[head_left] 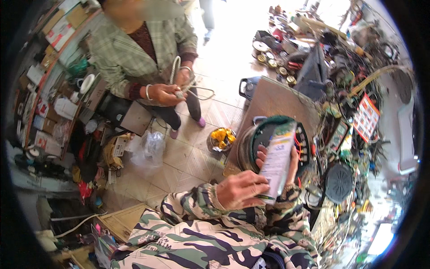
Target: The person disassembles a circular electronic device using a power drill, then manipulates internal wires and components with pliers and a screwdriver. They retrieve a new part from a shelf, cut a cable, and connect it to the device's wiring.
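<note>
Seen from above, a person in camouflage-patterned sleeves (201, 233) holds a tall, narrow white and green carton (278, 161) upright in front of the chest. The left hand (239, 190) grips the carton's lower end, fingers curled around its near edge. The right hand (291, 163) sits mostly behind the carton, supporting its back; only its fingertips (260, 154) show at the carton's left side, wrapped around it. Both hands are closed on the carton.

Just beyond the carton, on a crowded work surface (273, 101), lies a round appliance with a dark green rim (268, 123) and red wires inside. To its right are a black round speaker-like disc (339, 181) and tangled cables and parts. On the tiled floor (188, 157) to the left stand a small metal bowl of yellow pieces (221, 139) and a clear plastic bag (150, 150).

Farther off, another person in a checked jacket (130, 49) stands facing the viewer, both of their hands (172, 89) gripping a loop of white cord (188, 83). Shelves of boxes (49, 89) line the far left.
</note>
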Available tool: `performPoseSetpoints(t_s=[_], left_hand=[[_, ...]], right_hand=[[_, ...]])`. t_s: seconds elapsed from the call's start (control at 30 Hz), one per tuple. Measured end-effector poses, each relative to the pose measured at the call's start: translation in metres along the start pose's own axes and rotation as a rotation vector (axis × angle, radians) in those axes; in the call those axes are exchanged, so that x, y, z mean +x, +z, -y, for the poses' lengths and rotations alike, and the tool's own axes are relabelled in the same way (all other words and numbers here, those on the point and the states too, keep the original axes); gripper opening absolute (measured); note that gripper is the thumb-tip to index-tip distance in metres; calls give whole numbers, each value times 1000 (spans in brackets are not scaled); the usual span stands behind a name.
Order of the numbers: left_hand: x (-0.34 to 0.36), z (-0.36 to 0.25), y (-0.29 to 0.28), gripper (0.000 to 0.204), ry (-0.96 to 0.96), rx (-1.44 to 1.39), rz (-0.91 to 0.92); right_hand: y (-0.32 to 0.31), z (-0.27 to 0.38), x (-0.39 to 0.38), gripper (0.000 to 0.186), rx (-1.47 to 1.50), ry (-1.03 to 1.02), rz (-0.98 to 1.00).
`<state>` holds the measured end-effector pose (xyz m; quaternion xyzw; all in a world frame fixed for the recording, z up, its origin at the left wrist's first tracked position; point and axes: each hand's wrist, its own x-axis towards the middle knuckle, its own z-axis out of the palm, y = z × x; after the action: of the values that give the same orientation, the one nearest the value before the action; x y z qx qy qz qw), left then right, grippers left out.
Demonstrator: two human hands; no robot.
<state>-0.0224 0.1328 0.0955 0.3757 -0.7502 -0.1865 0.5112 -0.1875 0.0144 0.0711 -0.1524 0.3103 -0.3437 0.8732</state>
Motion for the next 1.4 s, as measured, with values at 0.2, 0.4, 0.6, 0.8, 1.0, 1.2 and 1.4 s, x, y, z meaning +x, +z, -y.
performPoseSetpoints(t_s=[0.2,0.4,0.6,0.8,1.0,1.2,1.4], left_hand=[[36,0,39,37,96,344,-239],[46,11,83,35,-92,451,-286],[36,16,71,25,-426,218,-394],[-186,171,-44,20,-952,710,-1704],[-301,211,-133,33,-1103,587,-1609],[-270,241,-210,65,-1318,843,-1252],[-284,271,-233,78,-1180,-630,-1339]], right_hand=[[-6,45,10,89,118,-134,-74],[-23,71,16,73,-100,-76,49],[-48,96,21,79,-83,-118,-65],[-49,113,14,80,-173,-186,-130],[-46,100,13,78,-209,-166,-159],[-29,79,18,76,-252,-156,-162],[-30,70,25,77,-253,-119,-219]])
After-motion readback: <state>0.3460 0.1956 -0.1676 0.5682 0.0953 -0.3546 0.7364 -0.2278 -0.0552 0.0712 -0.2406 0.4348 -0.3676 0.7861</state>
